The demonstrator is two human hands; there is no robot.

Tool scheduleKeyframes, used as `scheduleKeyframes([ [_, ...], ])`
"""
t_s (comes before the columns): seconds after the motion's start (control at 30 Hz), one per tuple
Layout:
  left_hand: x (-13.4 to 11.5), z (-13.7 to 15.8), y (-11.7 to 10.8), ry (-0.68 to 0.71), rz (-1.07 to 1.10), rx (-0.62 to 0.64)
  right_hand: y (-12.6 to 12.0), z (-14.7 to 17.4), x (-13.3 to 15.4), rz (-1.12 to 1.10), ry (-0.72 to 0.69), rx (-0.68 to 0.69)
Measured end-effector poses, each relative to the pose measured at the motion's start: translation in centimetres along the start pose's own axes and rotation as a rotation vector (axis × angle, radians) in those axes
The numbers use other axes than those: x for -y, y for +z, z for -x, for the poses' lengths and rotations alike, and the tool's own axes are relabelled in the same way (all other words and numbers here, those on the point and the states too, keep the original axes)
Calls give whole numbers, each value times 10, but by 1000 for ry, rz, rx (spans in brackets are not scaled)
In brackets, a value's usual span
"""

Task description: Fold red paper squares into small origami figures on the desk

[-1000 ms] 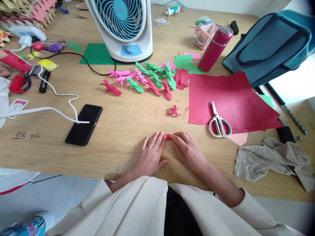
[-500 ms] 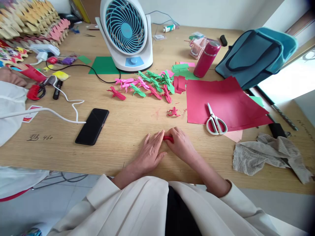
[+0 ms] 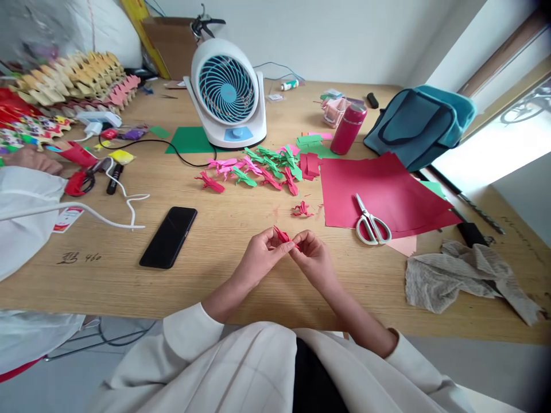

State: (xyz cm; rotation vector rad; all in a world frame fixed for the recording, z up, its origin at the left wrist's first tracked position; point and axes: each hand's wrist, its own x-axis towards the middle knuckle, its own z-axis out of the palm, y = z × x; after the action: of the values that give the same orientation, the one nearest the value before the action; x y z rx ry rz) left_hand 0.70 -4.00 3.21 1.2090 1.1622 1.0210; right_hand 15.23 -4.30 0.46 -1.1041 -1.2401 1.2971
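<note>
A small piece of folded red paper [image 3: 283, 235] is pinched between my two hands, a little above the table's front part. My left hand [image 3: 263, 255] grips it with thumb and fingers from the left. From the right, my right hand [image 3: 314, 258] has its fingertips closed on the paper's lower right end. The fingers cover part of the paper. Just beyond my hands lies a small red folded-paper figure [image 3: 302, 209] with thin legs. Farther back sits a cluster of pink, red and green folded-paper figures [image 3: 269, 166].
White-handled scissors [image 3: 371, 223] rest on red paper sheets [image 3: 357, 178] at the right. A black phone [image 3: 169, 237] lies left. Behind stand a fan [image 3: 228, 92], a red bottle [image 3: 348, 129] and a teal bag [image 3: 419, 126]. At the far left is another person's sleeve [image 3: 26, 201].
My hands have lifted the red paper off the tabletop. My left hand, flat on the table before, now pinches it. The view has tilted up slightly.
</note>
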Motion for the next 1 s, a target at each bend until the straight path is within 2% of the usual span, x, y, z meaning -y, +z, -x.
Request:
scheduleKeyframes([
  [0.13,-4,-8,-5,-33,-39,12,-6,0,2,22,-35,56],
  [0.27,-18,-19,-16,-37,-169,105,-18,-7,15,-9,76,248],
  [0.4,-27,-32,-17,-60,-130,196,-31,-17,27,60,112,360],
  [0.63,-8,-47,-4,-122,51,223,-42,-31,11,102,133,392],
  [0.8,7,-51,0,-138,53,197,-41,-34,2,79,187,423],
  [1.0,12,-51,-2,-122,74,189,-36,-35,2,69,212,337],
])
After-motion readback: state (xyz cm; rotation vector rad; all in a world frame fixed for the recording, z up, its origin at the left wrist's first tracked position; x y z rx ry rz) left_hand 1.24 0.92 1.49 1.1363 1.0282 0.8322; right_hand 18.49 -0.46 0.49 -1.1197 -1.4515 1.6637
